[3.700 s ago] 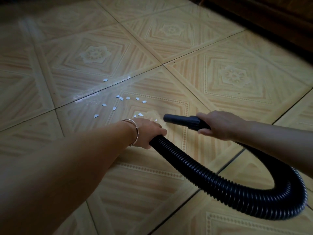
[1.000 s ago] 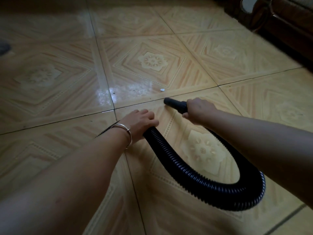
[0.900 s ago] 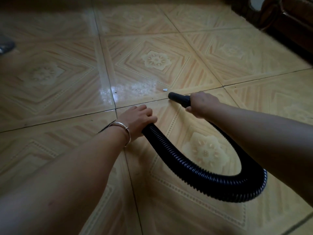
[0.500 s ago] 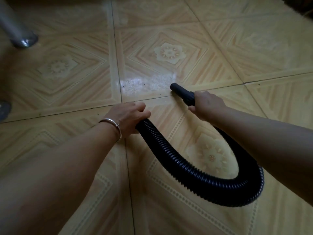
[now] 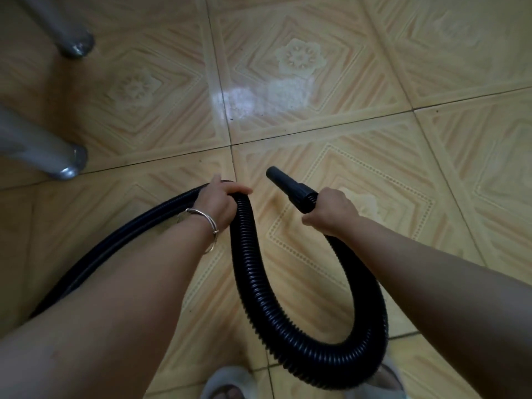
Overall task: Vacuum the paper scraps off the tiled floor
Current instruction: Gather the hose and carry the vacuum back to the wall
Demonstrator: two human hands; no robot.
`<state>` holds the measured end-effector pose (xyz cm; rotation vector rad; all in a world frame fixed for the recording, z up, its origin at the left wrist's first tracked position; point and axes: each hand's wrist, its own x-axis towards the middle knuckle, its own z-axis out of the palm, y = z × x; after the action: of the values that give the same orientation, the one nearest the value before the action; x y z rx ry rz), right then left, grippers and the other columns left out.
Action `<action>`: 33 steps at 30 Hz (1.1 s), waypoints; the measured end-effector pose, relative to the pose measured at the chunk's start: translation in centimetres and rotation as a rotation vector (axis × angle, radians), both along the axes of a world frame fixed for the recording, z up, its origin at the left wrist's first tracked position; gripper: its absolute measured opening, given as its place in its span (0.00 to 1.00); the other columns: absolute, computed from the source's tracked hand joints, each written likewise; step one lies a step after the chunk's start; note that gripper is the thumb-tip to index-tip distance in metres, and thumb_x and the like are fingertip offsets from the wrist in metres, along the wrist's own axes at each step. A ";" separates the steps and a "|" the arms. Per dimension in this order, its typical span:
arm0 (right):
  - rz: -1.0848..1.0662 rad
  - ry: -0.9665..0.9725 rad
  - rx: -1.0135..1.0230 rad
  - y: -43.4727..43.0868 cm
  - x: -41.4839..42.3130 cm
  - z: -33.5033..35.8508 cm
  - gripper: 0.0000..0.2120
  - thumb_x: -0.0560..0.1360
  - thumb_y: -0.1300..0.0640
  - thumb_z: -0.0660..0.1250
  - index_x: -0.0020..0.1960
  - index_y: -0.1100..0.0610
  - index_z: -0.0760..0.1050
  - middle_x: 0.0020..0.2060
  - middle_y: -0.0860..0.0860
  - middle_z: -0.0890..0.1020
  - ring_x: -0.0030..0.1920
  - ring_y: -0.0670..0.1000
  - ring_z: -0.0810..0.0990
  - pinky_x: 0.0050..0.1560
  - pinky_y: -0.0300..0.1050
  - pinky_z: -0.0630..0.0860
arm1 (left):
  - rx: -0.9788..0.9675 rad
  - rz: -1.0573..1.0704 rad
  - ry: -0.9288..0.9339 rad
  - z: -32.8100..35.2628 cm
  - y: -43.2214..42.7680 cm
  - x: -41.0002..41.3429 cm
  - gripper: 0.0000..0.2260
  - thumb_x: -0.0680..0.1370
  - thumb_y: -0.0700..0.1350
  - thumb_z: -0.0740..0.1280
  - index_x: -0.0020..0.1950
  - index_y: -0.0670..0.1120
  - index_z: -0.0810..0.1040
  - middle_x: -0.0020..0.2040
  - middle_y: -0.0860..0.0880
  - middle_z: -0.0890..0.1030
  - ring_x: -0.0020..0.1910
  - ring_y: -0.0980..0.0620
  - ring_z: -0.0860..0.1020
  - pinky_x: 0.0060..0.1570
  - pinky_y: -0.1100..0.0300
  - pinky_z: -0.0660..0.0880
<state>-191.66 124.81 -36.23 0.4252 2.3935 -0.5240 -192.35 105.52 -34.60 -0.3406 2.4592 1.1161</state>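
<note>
Floor: yellow-brown tiled floor (image 5: 359, 131) with flower shapes, thin dark lines between the tiles, and one shiny patch in the middle.
Metal legs: two round grey metal legs (image 5: 66, 165) stood on the floor at the far left.
Hose: a black bumpy hose (image 5: 247, 254) came in from the lower left and went up to the left grip. Then it dropped in a big loop near the feet and rose to the right grip.
Left grip: the left grip (image 5: 218, 205) was curled round the top bend of the hose and held it. A thin bracelet (image 5: 205, 226) sat on the wrist.
Nozzle: a smooth black nozzle (image 5: 288, 184) stuck out past the right grip. Its long side pointed up and left, away from the person, toward the spot where four tiles met. I could not tell if its mouth touched the floor.
Right grip: the right grip (image 5: 331, 214) was wrapped round the thick back end of the nozzle. It was the hand nearer the mouth.
Slipper: a pale slipper (image 5: 227, 381) showed at the bottom edge.
Paper scraps: none showed on these tiles, only tiny dark specks by the shiny patch.
Next move: any scraps left probably lay out of view, so the right grip would have to turn the nozzle toward them.
</note>
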 end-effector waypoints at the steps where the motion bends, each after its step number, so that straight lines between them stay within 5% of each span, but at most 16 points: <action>1: -0.040 -0.010 -0.030 -0.4 0.4 1.1 0.13 0.71 0.56 0.70 0.49 0.58 0.68 0.34 0.50 0.70 0.37 0.52 0.73 0.27 0.41 0.63 | 0.031 0.059 -0.030 1.4 0.1 0.6 0.20 0.77 0.32 0.55 0.45 0.51 0.82 0.73 0.45 0.64 0.68 0.48 0.67 0.65 0.64 0.64; 3: -0.103 -0.021 -0.075 -1.2 1.0 3.6 0.13 0.70 0.57 0.70 0.49 0.58 0.68 0.36 0.51 0.72 0.38 0.53 0.74 0.27 0.41 0.65 | 0.079 0.108 -0.071 4.0 -0.1 1.7 0.16 0.79 0.36 0.56 0.47 0.51 0.82 0.62 0.47 0.76 0.57 0.49 0.75 0.60 0.60 0.71; 6: -0.216 -0.046 -0.168 -2.6 2.2 7.3 0.14 0.70 0.59 0.70 0.51 0.60 0.69 0.42 0.56 0.76 0.42 0.57 0.79 0.37 0.45 0.76 | 0.219 0.232 -0.173 8.1 -1.1 3.3 0.11 0.77 0.40 0.63 0.58 0.49 0.74 0.56 0.44 0.78 0.53 0.46 0.78 0.57 0.51 0.76; 9: -0.378 -0.063 -0.315 -4.4 4.0 10.7 0.13 0.70 0.64 0.69 0.52 0.63 0.69 0.41 0.60 0.78 0.34 0.58 0.80 0.36 0.50 0.80 | 0.404 0.370 -0.392 12.4 -3.2 5.0 0.11 0.75 0.36 0.64 0.57 0.41 0.73 0.51 0.42 0.78 0.47 0.45 0.79 0.51 0.49 0.78; 15: -0.495 -0.088 -0.438 -8.3 8.2 17.7 0.17 0.69 0.65 0.72 0.54 0.65 0.71 0.38 0.60 0.78 0.28 0.54 0.76 0.27 0.44 0.75 | 0.456 0.403 -0.621 19.9 -7.4 9.0 0.07 0.72 0.29 0.59 0.47 0.37 0.71 0.43 0.39 0.75 0.40 0.43 0.75 0.40 0.53 0.76; 19: -0.504 -0.137 -0.544 -11.2 11.0 20.4 0.19 0.67 0.66 0.73 0.55 0.67 0.72 0.34 0.58 0.75 0.28 0.54 0.74 0.29 0.45 0.73 | 0.438 0.382 -0.615 21.9 -9.4 12.7 0.07 0.71 0.29 0.61 0.47 0.37 0.70 0.41 0.40 0.74 0.36 0.45 0.74 0.45 0.51 0.75; 24: -0.474 -0.111 -0.617 -14.4 16.0 23.5 0.15 0.69 0.69 0.71 0.53 0.67 0.72 0.35 0.59 0.75 0.30 0.54 0.75 0.31 0.47 0.75 | 0.483 0.418 -0.464 24.0 -11.7 18.6 0.13 0.79 0.53 0.62 0.49 0.43 0.73 0.38 0.45 0.75 0.38 0.48 0.75 0.51 0.50 0.74; 30: -0.473 -0.107 -0.715 -18.4 22.9 26.9 0.12 0.68 0.70 0.70 0.50 0.68 0.74 0.36 0.63 0.78 0.35 0.59 0.80 0.36 0.50 0.76 | 0.576 0.386 -0.447 27.2 -15.6 27.0 0.03 0.77 0.39 0.66 0.50 0.42 0.74 0.41 0.44 0.77 0.39 0.49 0.76 0.46 0.54 0.74; 33: -0.435 -0.122 -0.738 -21.7 25.6 28.5 0.12 0.67 0.69 0.71 0.49 0.68 0.75 0.37 0.62 0.79 0.36 0.59 0.80 0.37 0.50 0.76 | 0.602 0.403 -0.450 28.7 -18.2 30.5 0.11 0.75 0.33 0.66 0.54 0.45 0.73 0.43 0.45 0.78 0.43 0.48 0.77 0.51 0.51 0.74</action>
<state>-166.03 103.08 -7.69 0.6077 1.8107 -1.4561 -161.82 87.32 -5.86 -0.8090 1.6091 1.6584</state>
